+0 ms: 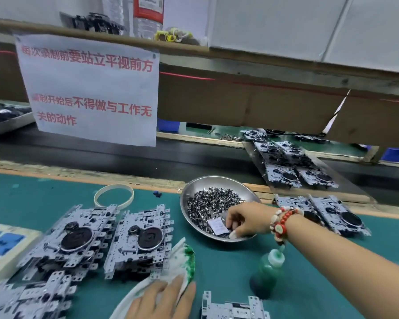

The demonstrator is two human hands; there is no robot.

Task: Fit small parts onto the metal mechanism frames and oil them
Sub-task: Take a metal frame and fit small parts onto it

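Right hand [244,218] in metal bowl [194,192] at 1 o'clock, fingers curled down into pile of small parts [207,201]; can't tell if anything pinched. Left hand [161,300] at 6 o'clock, fingers straight, flat on green-stained rag [182,256]. Frame stacks [101,238] at 9 o'clock. Green oil bottle [266,272] upright at 4 o'clock, under right wrist. Single frame [233,309] at bottom edge.

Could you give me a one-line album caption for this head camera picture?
Right hand picks small metal parts from a steel bowl; left hand rests on a green-stained cloth.
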